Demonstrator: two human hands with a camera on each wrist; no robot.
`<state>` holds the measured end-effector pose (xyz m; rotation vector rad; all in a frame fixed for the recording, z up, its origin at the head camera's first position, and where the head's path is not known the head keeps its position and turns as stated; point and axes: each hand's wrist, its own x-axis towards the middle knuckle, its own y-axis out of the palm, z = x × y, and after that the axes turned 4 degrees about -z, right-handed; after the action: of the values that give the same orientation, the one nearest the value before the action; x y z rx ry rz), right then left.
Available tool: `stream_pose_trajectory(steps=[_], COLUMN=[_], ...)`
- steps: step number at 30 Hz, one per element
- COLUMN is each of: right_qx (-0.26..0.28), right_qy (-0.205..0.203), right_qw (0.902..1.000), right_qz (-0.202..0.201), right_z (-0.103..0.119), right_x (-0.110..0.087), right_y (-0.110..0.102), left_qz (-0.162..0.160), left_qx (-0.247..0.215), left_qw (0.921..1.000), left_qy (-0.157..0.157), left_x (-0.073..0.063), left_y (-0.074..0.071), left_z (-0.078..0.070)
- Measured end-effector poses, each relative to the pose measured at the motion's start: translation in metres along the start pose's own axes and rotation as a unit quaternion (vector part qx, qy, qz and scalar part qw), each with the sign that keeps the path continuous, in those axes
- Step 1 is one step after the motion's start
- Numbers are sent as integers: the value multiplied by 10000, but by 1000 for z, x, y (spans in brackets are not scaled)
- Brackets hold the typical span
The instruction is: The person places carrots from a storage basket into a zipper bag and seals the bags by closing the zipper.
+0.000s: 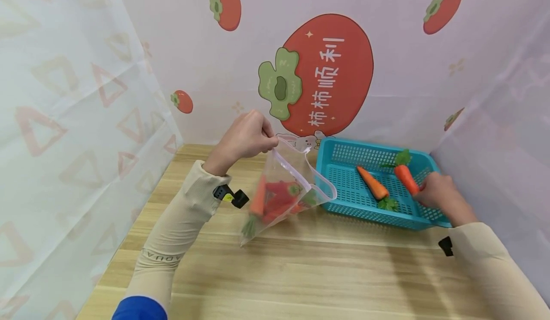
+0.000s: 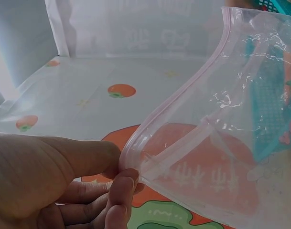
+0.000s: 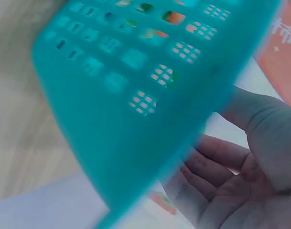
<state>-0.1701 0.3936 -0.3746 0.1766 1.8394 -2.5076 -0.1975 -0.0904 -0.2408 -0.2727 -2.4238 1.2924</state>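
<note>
My left hand (image 1: 247,141) pinches a corner of a clear zip bag (image 2: 193,157) with a pink zip strip, between thumb and index finger. The bag's mouth gapes toward the right. Inside its lower part lie a carrot (image 1: 259,198) and some red vegetables (image 1: 281,198) with green stems, blurred by the plastic. Over the right side of a blue basket (image 1: 343,208), my right hand (image 1: 442,196) holds a reddish-orange carrot (image 1: 406,179) by its end, green top pointing away. In the right wrist view the basket wall hides those fingertips. Another carrot (image 1: 372,182) lies on the basket floor.
The basket stands on a wooden table (image 1: 275,272), close to the back wall, with the bag at its left. Printed sheets (image 1: 399,62) with persimmon drawings enclose the table at the back, left and right.
</note>
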Motion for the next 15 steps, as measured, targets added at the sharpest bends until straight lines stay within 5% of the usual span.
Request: stream_pose_trajectory(steps=[15], right_qx=[18], right_qy=[-742], right_qw=[9972], right_qz=[-30], right_z=[34], right_x=[-16], right_y=[-35], left_qz=[22], left_qx=[-36], left_qw=[10000], left_qy=[58], left_x=[2], left_y=[1], left_z=[-2])
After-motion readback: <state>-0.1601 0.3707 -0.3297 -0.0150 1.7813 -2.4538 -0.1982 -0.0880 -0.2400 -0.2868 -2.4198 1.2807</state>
